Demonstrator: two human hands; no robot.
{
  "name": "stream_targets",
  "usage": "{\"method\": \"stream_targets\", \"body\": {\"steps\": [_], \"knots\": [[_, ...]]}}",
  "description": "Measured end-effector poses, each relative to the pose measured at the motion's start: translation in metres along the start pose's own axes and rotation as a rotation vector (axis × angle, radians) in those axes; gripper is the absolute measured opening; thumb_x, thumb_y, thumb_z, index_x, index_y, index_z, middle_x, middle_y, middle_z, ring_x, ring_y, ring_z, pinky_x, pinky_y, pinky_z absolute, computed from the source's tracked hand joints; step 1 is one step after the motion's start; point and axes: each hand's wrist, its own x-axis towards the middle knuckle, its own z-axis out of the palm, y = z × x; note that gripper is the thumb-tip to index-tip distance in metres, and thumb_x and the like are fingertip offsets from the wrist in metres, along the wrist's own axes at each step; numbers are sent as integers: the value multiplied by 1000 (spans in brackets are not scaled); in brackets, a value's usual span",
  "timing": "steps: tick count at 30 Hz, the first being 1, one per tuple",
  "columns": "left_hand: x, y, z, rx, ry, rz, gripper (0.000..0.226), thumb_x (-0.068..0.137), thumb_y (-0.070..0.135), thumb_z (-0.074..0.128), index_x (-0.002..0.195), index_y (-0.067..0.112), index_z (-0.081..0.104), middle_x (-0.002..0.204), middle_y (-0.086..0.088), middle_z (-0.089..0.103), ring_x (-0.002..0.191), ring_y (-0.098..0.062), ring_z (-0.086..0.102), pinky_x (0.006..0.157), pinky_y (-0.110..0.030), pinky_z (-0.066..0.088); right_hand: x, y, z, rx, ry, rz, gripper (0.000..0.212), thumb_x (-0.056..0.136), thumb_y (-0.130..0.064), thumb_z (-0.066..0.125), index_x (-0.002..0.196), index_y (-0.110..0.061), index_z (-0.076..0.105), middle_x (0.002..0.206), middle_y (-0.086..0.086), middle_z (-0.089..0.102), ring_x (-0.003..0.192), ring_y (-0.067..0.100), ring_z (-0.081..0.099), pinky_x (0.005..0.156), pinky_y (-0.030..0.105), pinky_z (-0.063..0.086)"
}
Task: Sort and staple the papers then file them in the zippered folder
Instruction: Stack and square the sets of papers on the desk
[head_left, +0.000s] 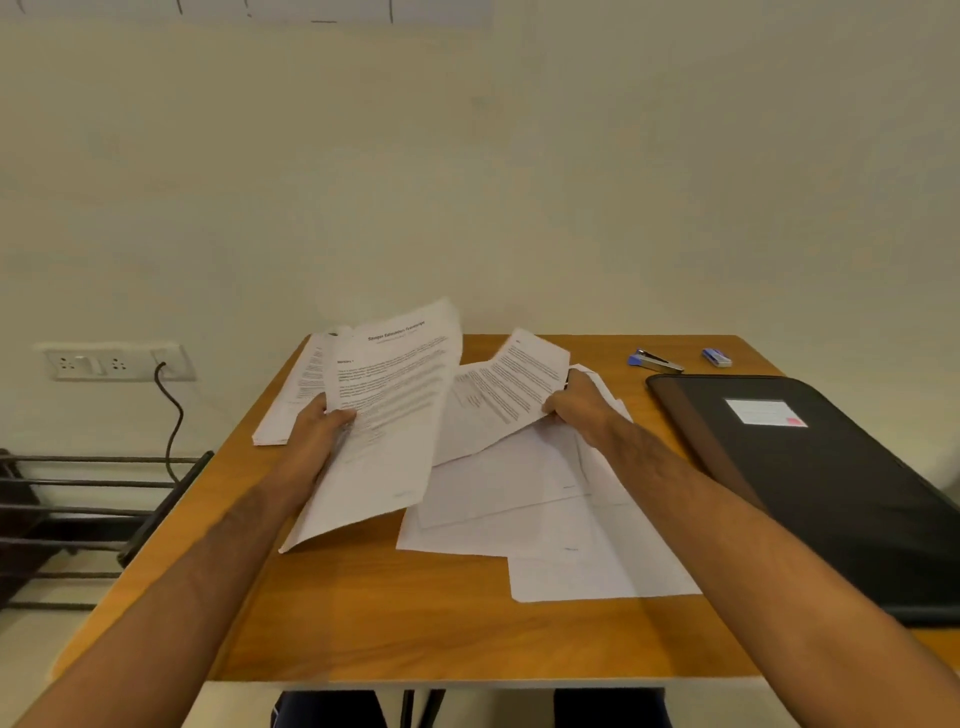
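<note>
Both hands are lifted over the table (363, 623), each gripping paper. Left hand (319, 431) has its fingers curled round the left edge of a titled sheet (395, 405), held tilted up, long axis running from the near edge up and away, heading at the far end. Right hand (579, 402) pinches the lower right edge of a second printed sheet (509, 395), which leans back to the left, its top corner pointing away toward the wall.

Beneath and between the hands, loose sheets (545, 519) lie fanned and overlapping on the table, long axes roughly near to far but skewed from one another. Farther left, behind the held sheet, a small stack (301, 384) lies flat at the table's far left corner; whether it is stapled cannot be told.

Right of the loose sheets lies the black folder (810, 483), flat, seemingly closed, long axis running from the far middle toward the near right edge. Beyond it, near the far edge, the stapler (655, 360) lies untouched, and a small staple box (717, 357) sits just right of it.

Sorting appears under way; stapling and filing seem not yet begun.
</note>
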Motion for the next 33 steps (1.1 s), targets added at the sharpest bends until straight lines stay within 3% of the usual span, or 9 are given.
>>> {"method": "stream_targets", "body": {"steps": [2, 5, 7, 9, 13, 16, 22, 29, 33], "knots": [[-2, -4, 2, -35, -20, -15, 33, 99, 10, 53, 131, 17, 59, 124, 0, 69, 111, -23, 67, 98, -46, 52, -3, -3, -8, 0, 10, 15, 26, 77, 8, 55, 86, -15, 63, 100, 11, 71, 98, 30, 69, 87, 50, 60], [-6, -7, 1, -120, -19, -18, 32, 99, 6, 52, 129, 15, 60, 123, -1, 71, 110, -23, 69, 92, -43, 55, -5, -2, -15, -1, -71, 56, 30, 86, 13, 51, 107, -5, 60, 111, 15, 68, 99, 29, 66, 84, 41, 61], [-7, -7, 0, -169, -8, -16, 32, 100, 4, 50, 127, 16, 60, 122, -1, 71, 110, -22, 69, 88, -39, 57, -7, 2, -13, -84, -138, 32, 31, 86, 10, 58, 114, -1, 63, 114, 18, 69, 98, 31, 68, 78, 39, 61], [-7, -6, 1, -189, -15, -21, 30, 100, 4, 50, 124, 18, 62, 120, 0, 72, 108, -21, 70, 82, -34, 60, -6, 9, -7, -262, -106, -15, 33, 83, 0, 71, 116, 0, 66, 117, 16, 70, 103, 31, 69, 84, 41, 60], [-7, -6, 1, -199, -3, -31, 28, 100, 4, 49, 119, 20, 63, 119, -1, 72, 108, -24, 70, 81, -36, 59, -10, 10, 11, -531, -28, -62, 73, 67, -37, 91, 126, -7, 60, 133, 15, 58, 116, 30, 60, 95, 46, 54], [-7, -8, 2, -207, 5, -30, 28, 100, 5, 50, 120, 19, 63, 118, -1, 73, 107, -23, 70, 80, -34, 59, -14, 2, 15, -661, -51, -27, 91, 73, -38, 89, 143, -5, 41, 145, 17, 44, 132, 33, 47, 106, 44, 46], [-3, -13, -3, -227, -16, -17, 34, 100, 5, 50, 132, 12, 58, 125, -3, 70, 112, -23, 68, 83, -34, 60, -11, -5, 15, -610, -89, 78, 68, 78, -18, 87, 133, 0, 51, 135, 14, 60, 125, 31, 56, 100, 37, 49], [-1, -16, -5, -209, -12, -5, 35, 100, 6, 51, 134, 12, 57, 126, -3, 69, 115, -25, 66, 92, -43, 55, -10, -5, 16, -642, -50, 175, 88, 68, -42, 91, 139, -13, 48, 147, 14, 46, 137, 35, 41, 113, 50, 38], [-1, -15, -5, -212, -10, -1, 35, 100, 5, 51, 133, 12, 57, 125, -3, 70, 113, -24, 67, 90, -42, 55, -19, -7, 16, -447, -71, 86, 61, 72, -14, 89, 124, -8, 57, 129, 8, 64, 117, 28, 61, 96, 37, 52]]}}
